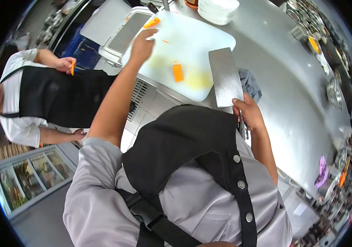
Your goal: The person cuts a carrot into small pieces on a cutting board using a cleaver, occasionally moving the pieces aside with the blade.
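My right hand [248, 112] is closed round the handle of a broad cleaver [227, 78]. Its blade stands over the right edge of a white cutting board [196, 39]. Above the board's left side, my left hand [144, 44] has its fingers stretched out and apart, with nothing seen in them. Just past those fingertips, at the far left corner, lie some orange pieces [152, 23] that look like carrot. A rectangular orange block [177, 73], apparently carrot too, rests near the board's front edge, with small scraps about it.
A grey cloth [249, 85] lies beside the board. White plates [218, 10] are stacked behind it on the steel counter [283, 82]. At left stands a co-worker in a black apron [65, 96], holding an orange strip [72, 68]. A white lidded container [130, 31] adjoins the board.
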Demonstrator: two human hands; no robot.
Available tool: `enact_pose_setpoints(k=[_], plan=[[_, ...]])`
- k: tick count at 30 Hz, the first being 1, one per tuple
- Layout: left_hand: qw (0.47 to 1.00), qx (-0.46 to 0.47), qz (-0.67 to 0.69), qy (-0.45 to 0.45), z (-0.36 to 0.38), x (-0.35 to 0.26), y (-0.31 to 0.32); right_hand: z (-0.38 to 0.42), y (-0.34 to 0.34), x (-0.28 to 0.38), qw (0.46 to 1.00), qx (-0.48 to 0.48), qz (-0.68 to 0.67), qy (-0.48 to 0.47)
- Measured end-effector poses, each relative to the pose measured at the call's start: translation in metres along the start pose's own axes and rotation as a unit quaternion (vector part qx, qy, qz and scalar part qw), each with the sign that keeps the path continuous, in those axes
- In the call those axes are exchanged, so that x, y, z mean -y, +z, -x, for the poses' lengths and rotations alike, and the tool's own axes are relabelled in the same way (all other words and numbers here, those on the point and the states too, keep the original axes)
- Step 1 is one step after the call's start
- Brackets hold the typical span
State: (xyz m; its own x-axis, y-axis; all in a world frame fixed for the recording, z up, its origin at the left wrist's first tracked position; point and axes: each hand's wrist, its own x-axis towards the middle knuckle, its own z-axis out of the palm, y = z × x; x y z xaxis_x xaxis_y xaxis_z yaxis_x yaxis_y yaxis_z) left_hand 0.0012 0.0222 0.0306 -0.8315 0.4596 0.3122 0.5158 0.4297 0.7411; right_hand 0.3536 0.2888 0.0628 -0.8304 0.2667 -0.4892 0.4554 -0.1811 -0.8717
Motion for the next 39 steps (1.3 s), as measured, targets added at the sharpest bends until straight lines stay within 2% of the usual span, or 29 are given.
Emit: enact_pose_setpoints(k=[1, 2, 5, 6, 8, 9, 11, 12, 14, 15, 17, 21, 22, 24, 25, 27, 28, 30, 37, 39], plan=[[0.992, 0.007, -0.085, 0.093, 0.014, -0.008, 0.018, 0.004, 0.005, -0.001, 1.000, -0.015, 0.000, 0.007], [0.982, 0.059, -0.104, 0.145, 0.022, -0.002, 0.025, 0.007, 0.012, -0.001, 1.000, -0.016, 0.002, 0.002], [0.973, 0.171, 0.006, 0.157, 0.044, 0.001, 0.037, 0.015, 0.031, 0.002, 0.998, -0.040, 0.029, 0.025], [0.971, 0.174, 0.015, 0.162, 0.047, -0.003, 0.038, 0.016, 0.040, 0.001, 0.998, -0.051, 0.017, 0.023], [0.916, 0.276, -0.011, 0.290, 0.050, -0.013, 0.039, 0.018, 0.054, -0.005, 0.998, -0.058, -0.021, 0.015], [0.914, 0.280, -0.004, 0.293, 0.048, -0.015, 0.039, 0.019, 0.061, -0.007, 0.997, -0.066, -0.022, 0.018], [0.915, 0.333, -0.063, 0.220, 0.042, -0.017, 0.037, 0.020, 0.076, -0.011, 0.997, -0.076, 0.000, 0.015], [0.912, 0.337, -0.060, 0.225, 0.041, -0.016, 0.034, 0.021, 0.083, -0.012, 0.996, -0.082, -0.003, 0.015], [0.967, 0.245, 0.069, 0.023, 0.043, -0.013, 0.028, 0.024, 0.097, -0.014, 0.996, -0.085, 0.000, 0.023], [0.966, 0.249, 0.069, 0.025, 0.042, -0.004, 0.027, 0.026, 0.101, -0.016, 0.996, -0.089, -0.002, 0.023], [0.984, 0.164, 0.031, 0.062, 0.038, 0.019, 0.030, 0.028, 0.104, -0.019, 0.996, -0.083, 0.005, 0.034], [0.985, 0.158, 0.034, 0.064, 0.039, 0.022, 0.025, 0.029, 0.102, -0.022, 0.996, -0.078, 0.010, 0.036], [0.985, 0.158, 0.035, 0.061, 0.039, 0.025, 0.028, 0.026, 0.098, -0.027, 0.997, -0.076, 0.014, 0.007], [0.984, 0.146, 0.102, -0.019, 0.036, 0.027, 0.032, 0.025, 0.089, -0.028, 0.997, -0.068, 0.019, -0.020], [0.985, 0.143, 0.099, -0.024, 0.035, 0.026, 0.033, 0.024, 0.084, -0.026, 0.998, -0.058, 0.012, -0.017], [0.940, 0.179, 0.236, -0.169, 0.031, 0.023, 0.027, 0.020, 0.078, -0.018, 0.999, -0.036, 0.000, -0.014], [0.942, 0.174, 0.227, -0.173, 0.030, 0.020, 0.024, 0.018, 0.075, -0.012, 1.000, -0.026, -0.012, 0.004], [0.911, 0.163, 0.296, -0.235, 0.032, 0.014, 0.021, 0.011, 0.068, -0.007, 0.999, -0.005, -0.032, 0.028], [0.916, 0.115, 0.289, -0.253, 0.047, 0.020, 0.031, -0.009, 0.043, -0.005, 0.998, 0.054, 0.021, 0.029], [0.980, 0.076, 0.133, -0.130, 0.057, 0.019, 0.038, -0.015, 0.037, -0.003, 0.997, 0.068, 0.035, 0.017]])
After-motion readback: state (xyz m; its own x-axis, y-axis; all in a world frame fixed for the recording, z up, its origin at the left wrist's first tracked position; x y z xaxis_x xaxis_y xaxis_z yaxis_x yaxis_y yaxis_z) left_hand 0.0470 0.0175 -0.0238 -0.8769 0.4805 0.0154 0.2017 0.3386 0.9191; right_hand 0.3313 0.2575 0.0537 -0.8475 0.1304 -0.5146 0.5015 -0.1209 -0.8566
